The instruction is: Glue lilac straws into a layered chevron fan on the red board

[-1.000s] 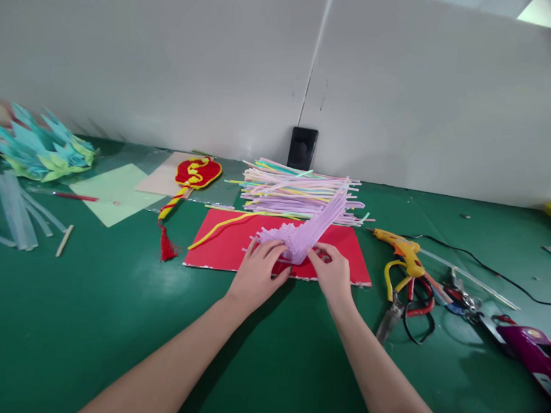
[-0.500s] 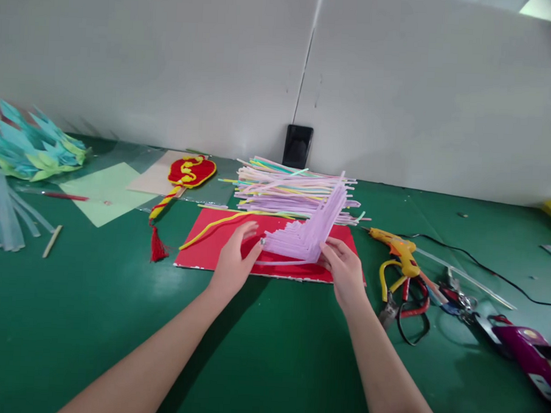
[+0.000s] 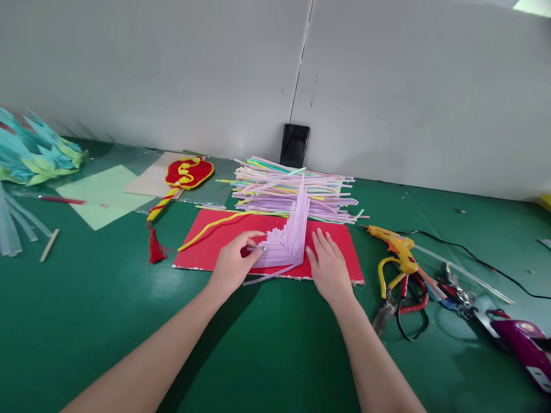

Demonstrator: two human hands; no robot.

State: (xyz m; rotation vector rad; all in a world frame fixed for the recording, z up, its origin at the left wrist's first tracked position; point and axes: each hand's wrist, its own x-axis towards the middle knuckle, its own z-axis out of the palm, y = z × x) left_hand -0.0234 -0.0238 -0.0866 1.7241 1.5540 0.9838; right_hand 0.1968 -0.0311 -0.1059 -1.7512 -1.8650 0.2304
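A green table [image 3: 115, 333] spans the scene, a red board [image 3: 214, 243] lying across its middle; beyond the board's far edge runs a stack of pastel chenille stems [image 3: 262, 191]. Folded turquoise paper pieces [image 3: 38, 144] stand at far left. On the board sits an L-shaped piece of nested lilac chenille stems [image 3: 295, 238], its corner near right, one leg pointing left, the other reaching far toward the stack. The person's left hand [image 3: 231, 262] curls at the left leg's end, thumb and fingers bent; the right hand [image 3: 331, 273] lies flat, fingers extended, just beside the corner's right. Smallest, a stray lilac stem [image 3: 270, 275] slants from the corner past the board's near edge. The step in hand seems to be squaring up the nested rows; the next move probably calls for steadying the corner while that stem is brought against the outermost row. The picture's left edge cuts off the turquoise paper. The left fingertips blend into the stem ends, so whether they pinch cannot be told, nor can the stray stem's attachment at the corner.
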